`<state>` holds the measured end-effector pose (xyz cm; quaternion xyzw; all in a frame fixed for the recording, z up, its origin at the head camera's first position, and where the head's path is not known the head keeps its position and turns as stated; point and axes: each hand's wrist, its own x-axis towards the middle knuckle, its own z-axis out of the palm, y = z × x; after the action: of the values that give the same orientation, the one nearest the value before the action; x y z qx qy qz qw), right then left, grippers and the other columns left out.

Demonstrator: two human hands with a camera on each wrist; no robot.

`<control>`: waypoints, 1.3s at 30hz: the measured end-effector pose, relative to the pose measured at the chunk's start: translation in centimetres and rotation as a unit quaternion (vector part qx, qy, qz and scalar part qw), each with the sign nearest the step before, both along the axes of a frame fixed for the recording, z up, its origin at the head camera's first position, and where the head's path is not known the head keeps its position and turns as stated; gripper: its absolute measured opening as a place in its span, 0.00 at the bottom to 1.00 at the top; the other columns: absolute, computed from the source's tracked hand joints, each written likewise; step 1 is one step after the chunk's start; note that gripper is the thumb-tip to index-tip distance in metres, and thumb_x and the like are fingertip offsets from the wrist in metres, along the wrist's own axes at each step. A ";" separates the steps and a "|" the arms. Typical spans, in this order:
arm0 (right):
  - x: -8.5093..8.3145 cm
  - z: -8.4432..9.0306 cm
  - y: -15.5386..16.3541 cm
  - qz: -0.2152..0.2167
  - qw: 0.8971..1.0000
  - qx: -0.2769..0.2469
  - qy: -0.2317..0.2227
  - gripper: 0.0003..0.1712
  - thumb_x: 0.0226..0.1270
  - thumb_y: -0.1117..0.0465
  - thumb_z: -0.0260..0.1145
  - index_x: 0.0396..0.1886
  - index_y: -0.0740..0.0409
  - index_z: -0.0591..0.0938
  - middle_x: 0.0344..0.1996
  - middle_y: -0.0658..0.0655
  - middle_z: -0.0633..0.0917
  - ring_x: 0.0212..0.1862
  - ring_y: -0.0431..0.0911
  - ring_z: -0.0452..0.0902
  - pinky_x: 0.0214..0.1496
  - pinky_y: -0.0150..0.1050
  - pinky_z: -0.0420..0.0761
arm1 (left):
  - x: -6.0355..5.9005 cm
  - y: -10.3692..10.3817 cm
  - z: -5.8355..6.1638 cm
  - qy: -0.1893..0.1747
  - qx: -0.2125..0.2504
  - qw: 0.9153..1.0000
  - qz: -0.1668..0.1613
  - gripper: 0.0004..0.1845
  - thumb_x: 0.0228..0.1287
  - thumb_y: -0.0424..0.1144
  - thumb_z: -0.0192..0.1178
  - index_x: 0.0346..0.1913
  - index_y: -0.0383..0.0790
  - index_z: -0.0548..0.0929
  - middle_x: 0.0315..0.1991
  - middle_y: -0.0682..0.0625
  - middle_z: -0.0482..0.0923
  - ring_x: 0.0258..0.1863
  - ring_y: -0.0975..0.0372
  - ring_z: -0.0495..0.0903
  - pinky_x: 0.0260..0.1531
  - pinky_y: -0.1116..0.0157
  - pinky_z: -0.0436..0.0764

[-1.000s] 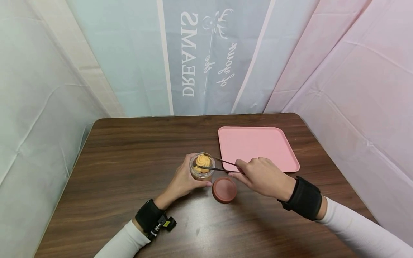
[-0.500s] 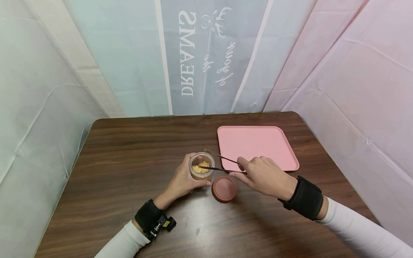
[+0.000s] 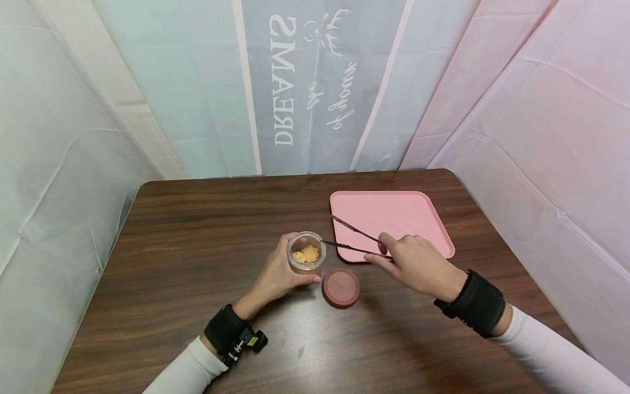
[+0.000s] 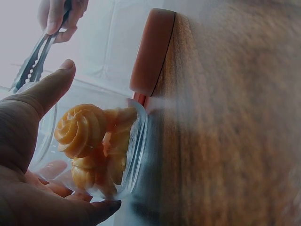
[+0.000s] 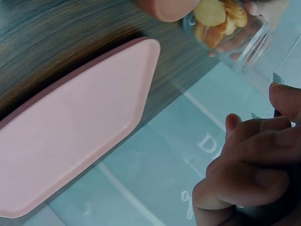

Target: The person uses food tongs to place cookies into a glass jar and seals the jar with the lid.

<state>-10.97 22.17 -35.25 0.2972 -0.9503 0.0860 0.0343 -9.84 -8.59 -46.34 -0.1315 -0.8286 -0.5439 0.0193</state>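
My left hand (image 3: 275, 276) grips a clear jar (image 3: 306, 268) round its side, the uncovered mouth facing up. Golden swirled cookies (image 4: 81, 131) lie in the jar, as the left wrist view shows closely. My right hand (image 3: 420, 266) holds dark metal tongs (image 3: 356, 250) with serrated tips. The tongs' arms are spread apart with nothing between them, one tip near the jar's rim and the other above the tray. Beside the jar, a reddish-brown round lid (image 3: 340, 288) rests on the table. In the right wrist view, my fingers mostly hide the tongs.
A shallow pink tray (image 3: 394, 205) lies to the right of the jar, partly beneath the tongs and right hand. Everything stands on a dark wood-grain table (image 3: 216, 219). Fabric curtains (image 3: 206, 109) hang behind the table and at both sides.
A swirled cookie between the tongs' tips at the jar's mouth has dropped into the jar. The tongs have spread and moved up and right, out of the jar. My left hand keeps its grip.
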 end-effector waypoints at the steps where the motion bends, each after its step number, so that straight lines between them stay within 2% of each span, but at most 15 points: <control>1: -0.1 -0.1 0.2 -0.005 1.000 -0.001 -0.002 0.20 0.76 0.43 0.69 0.33 0.51 0.75 0.10 0.42 0.66 0.17 0.38 0.64 0.24 0.38 0.69 | 0.0 0.0 0.0 0.001 0.000 1.000 0.000 0.56 0.39 0.44 0.90 0.72 0.41 0.67 0.65 0.43 0.81 0.62 0.50 0.81 0.62 0.46 0.75; 14: -1.2 -1.3 2.3 -0.041 0.999 -0.016 0.000 0.20 0.76 0.45 0.69 0.33 0.52 0.75 0.11 0.44 0.66 0.17 0.40 0.62 0.23 0.38 0.65 | 0.0 0.0 -0.1 0.002 0.001 1.000 0.000 0.56 0.40 0.44 0.90 0.72 0.41 0.67 0.65 0.43 0.80 0.63 0.48 0.80 0.63 0.46 0.75; 21: -1.8 -2.0 3.6 -0.055 0.998 -0.018 -0.017 0.20 0.77 0.46 0.68 0.33 0.54 0.75 0.11 0.45 0.66 0.16 0.40 0.60 0.22 0.36 0.63 | 0.0 0.0 -0.1 0.000 -0.002 1.000 0.001 0.56 0.40 0.45 0.90 0.72 0.42 0.67 0.65 0.43 0.81 0.63 0.49 0.80 0.63 0.46 0.75; 26: -2.3 -2.8 4.6 -0.070 0.997 -0.014 -0.034 0.21 0.78 0.45 0.67 0.34 0.56 0.75 0.12 0.46 0.68 0.16 0.39 0.61 0.22 0.36 0.63 | 0.0 0.0 -0.2 -0.002 -0.002 1.000 0.002 0.56 0.39 0.45 0.90 0.71 0.41 0.67 0.65 0.43 0.81 0.63 0.48 0.80 0.63 0.46 0.75; 34: -2.6 -3.8 5.8 -0.084 0.996 -0.010 -0.024 0.22 0.77 0.46 0.68 0.30 0.56 0.75 0.13 0.47 0.70 0.16 0.40 0.63 0.22 0.37 0.64 | 0.0 0.1 0.1 -0.005 0.000 1.000 0.003 0.56 0.39 0.44 0.90 0.71 0.41 0.67 0.64 0.43 0.81 0.62 0.50 0.80 0.63 0.46 0.75; 39: -2.7 -4.4 6.6 -0.111 0.993 -0.002 -0.041 0.23 0.78 0.43 0.67 0.32 0.56 0.75 0.14 0.48 0.71 0.17 0.42 0.65 0.21 0.39 0.65 | 0.1 0.1 0.3 -0.008 0.003 1.000 0.002 0.55 0.39 0.44 0.90 0.71 0.41 0.68 0.65 0.43 0.81 0.63 0.49 0.80 0.64 0.46 0.74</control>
<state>-13.66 28.80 -39.60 0.1859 -0.9779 0.0952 0.0056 -9.73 -8.52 -46.02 -0.1258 -0.8272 -0.5474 0.0138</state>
